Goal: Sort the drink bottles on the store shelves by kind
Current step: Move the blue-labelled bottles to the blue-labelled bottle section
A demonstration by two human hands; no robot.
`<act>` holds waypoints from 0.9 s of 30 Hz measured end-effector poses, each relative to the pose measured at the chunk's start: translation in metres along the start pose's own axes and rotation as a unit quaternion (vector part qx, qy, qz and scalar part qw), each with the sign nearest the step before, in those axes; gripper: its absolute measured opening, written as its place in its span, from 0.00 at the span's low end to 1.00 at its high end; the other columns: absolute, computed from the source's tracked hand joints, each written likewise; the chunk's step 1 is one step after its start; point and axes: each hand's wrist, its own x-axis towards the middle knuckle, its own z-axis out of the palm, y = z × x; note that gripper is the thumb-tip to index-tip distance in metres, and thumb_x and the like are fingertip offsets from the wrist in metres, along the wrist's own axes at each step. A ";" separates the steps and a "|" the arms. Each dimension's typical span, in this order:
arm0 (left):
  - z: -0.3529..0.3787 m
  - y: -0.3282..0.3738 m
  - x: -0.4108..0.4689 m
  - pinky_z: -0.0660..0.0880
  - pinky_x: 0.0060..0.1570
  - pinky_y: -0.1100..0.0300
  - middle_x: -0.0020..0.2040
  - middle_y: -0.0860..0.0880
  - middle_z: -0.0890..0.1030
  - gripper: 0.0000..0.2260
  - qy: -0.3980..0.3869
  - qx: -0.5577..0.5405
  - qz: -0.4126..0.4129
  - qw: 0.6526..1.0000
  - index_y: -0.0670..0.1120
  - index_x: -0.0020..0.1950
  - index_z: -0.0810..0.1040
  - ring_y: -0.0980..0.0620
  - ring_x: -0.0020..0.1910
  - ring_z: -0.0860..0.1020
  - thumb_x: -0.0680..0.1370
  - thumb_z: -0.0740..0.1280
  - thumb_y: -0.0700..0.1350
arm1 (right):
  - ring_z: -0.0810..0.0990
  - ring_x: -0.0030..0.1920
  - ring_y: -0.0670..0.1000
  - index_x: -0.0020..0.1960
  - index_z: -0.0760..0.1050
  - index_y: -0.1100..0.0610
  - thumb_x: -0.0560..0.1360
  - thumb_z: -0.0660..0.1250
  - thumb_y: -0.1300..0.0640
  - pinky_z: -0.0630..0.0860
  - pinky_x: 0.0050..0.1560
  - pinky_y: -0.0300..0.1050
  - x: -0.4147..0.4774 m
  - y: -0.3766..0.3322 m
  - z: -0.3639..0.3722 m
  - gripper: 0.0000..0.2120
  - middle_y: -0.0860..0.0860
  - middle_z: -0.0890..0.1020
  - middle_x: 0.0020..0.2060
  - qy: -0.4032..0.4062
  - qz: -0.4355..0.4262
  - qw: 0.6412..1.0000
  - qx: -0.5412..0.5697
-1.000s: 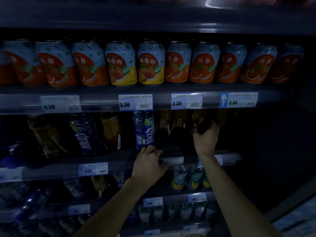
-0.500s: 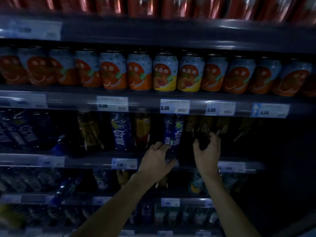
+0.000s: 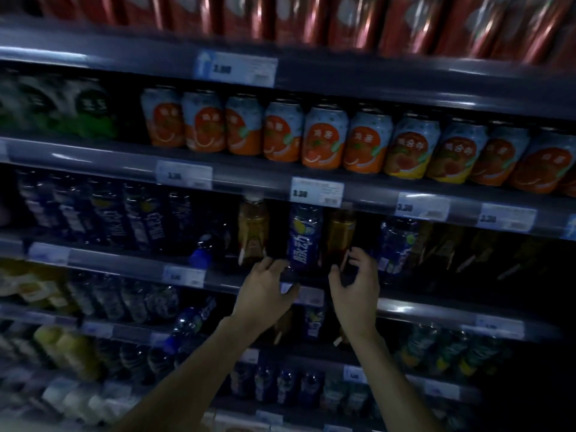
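Dim shelf edge (image 3: 218, 277) | left hand (image 3: 265, 291) cupping blue bottle (image 3: 304, 241) | right hand (image 3: 355, 283) spread (crowded)

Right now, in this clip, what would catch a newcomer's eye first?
The bright row of orange cans on the upper shelf stands out most, with two yellow cans mixed in toward the right. Below it, on the dim bottle shelf, the left hand reaches the foot of a blue bottle, and the right hand curls in front of an amber bottle.
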 end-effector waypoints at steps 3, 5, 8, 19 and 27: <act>-0.023 -0.025 -0.007 0.74 0.55 0.54 0.63 0.50 0.72 0.22 0.010 0.008 -0.027 1.000 0.49 0.67 0.71 0.48 0.61 0.70 0.75 0.67 0.53 | 0.74 0.56 0.45 0.65 0.69 0.57 0.74 0.70 0.57 0.68 0.56 0.35 -0.013 -0.016 0.025 0.21 0.49 0.75 0.56 -0.022 -0.003 1.000 0.014; -0.037 -0.044 -0.012 0.75 0.54 0.53 0.63 0.50 0.72 0.22 0.019 0.005 -0.050 0.999 0.48 0.67 0.71 0.48 0.60 0.71 0.75 0.67 0.53 | 0.74 0.57 0.45 0.65 0.69 0.56 0.74 0.70 0.57 0.68 0.56 0.35 -0.022 -0.027 0.042 0.21 0.48 0.75 0.56 -0.036 -0.011 0.999 0.016; -0.057 -0.070 -0.019 0.77 0.50 0.52 0.62 0.49 0.71 0.21 0.033 -0.010 -0.084 0.996 0.48 0.66 0.71 0.48 0.53 0.76 0.75 0.68 0.51 | 0.75 0.57 0.48 0.64 0.70 0.58 0.74 0.70 0.57 0.69 0.56 0.37 -0.033 -0.042 0.068 0.21 0.50 0.76 0.56 -0.053 -0.021 0.998 0.000; -0.087 -0.137 -0.022 0.71 0.52 0.51 0.62 0.45 0.70 0.22 0.099 -0.047 -0.145 0.983 0.45 0.67 0.69 0.44 0.59 0.70 0.76 0.68 0.48 | 0.74 0.60 0.55 0.64 0.72 0.60 0.74 0.69 0.54 0.74 0.58 0.50 -0.069 -0.061 0.149 0.21 0.55 0.76 0.59 -0.148 -0.045 0.984 -0.085; -0.082 -0.143 -0.007 0.69 0.51 0.57 0.64 0.46 0.69 0.25 0.099 -0.080 -0.160 0.979 0.45 0.69 0.67 0.47 0.59 0.70 0.75 0.70 0.50 | 0.73 0.57 0.60 0.61 0.76 0.61 0.70 0.74 0.53 0.72 0.59 0.57 -0.073 -0.048 0.159 0.22 0.57 0.77 0.55 -0.127 -0.108 0.966 -0.196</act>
